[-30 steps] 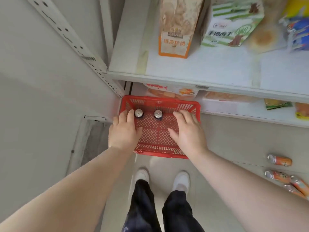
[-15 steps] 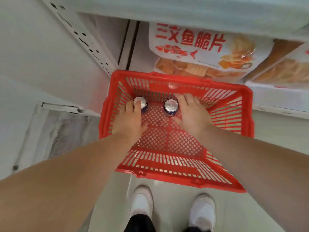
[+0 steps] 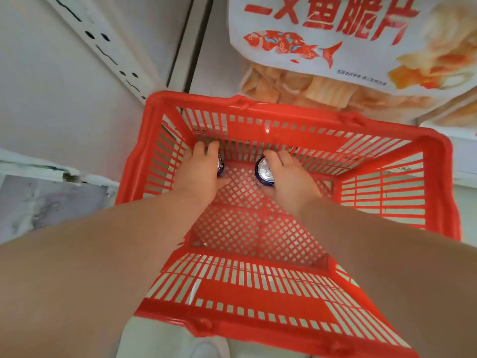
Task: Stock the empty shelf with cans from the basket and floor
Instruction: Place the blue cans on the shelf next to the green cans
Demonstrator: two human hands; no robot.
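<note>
Deeper into basket (image 3: 284,113) than before: left hand (image 3: 198,174) clasped round left can (image 3: 220,165), right hand (image 3: 290,178) round right can (image 3: 263,171), both upright.

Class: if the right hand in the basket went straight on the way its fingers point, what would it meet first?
Probably the far slatted wall of the basket, just past its fingertips. The right hand grips a can, so that would travel with it; depth is uncertain.
</note>
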